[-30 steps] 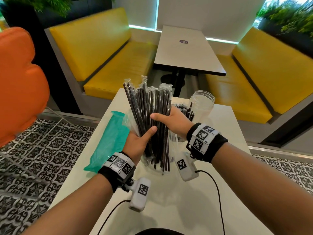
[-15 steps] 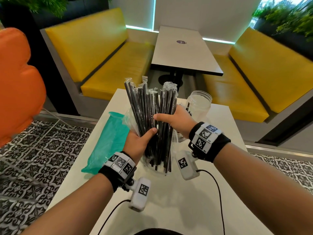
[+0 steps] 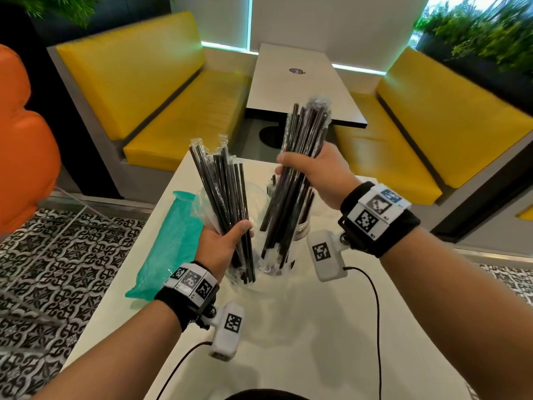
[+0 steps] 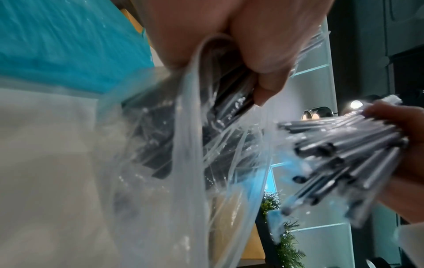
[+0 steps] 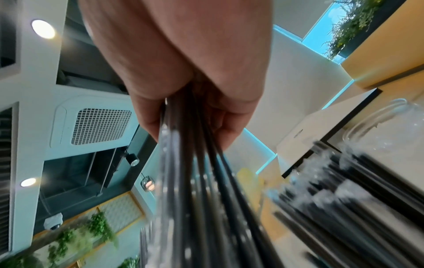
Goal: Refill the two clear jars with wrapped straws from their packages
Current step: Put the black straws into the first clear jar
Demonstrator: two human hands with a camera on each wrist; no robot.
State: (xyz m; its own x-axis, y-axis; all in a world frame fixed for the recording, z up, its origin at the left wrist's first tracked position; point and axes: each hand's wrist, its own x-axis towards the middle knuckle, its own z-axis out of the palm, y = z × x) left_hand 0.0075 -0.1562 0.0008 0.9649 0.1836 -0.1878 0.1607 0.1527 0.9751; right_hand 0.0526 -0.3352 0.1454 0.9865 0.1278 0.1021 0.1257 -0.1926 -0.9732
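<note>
My left hand grips the lower part of a fan of black wrapped straws still sitting in their clear plastic package. My right hand grips a second bundle of black wrapped straws, held higher and to the right, tilted with its lower ends over a clear jar that is mostly hidden. In the right wrist view my fingers wrap this bundle, and an empty clear jar stands beyond the other straws.
A teal package lies on the white table left of my left hand. Cables from the wrist cameras trail over the near table. Yellow benches and another table stand beyond; patterned floor lies to both sides.
The single bunch held by both hands has split. My right hand has pulled its share up and to the right, while the left hand keeps the rest in the package.
</note>
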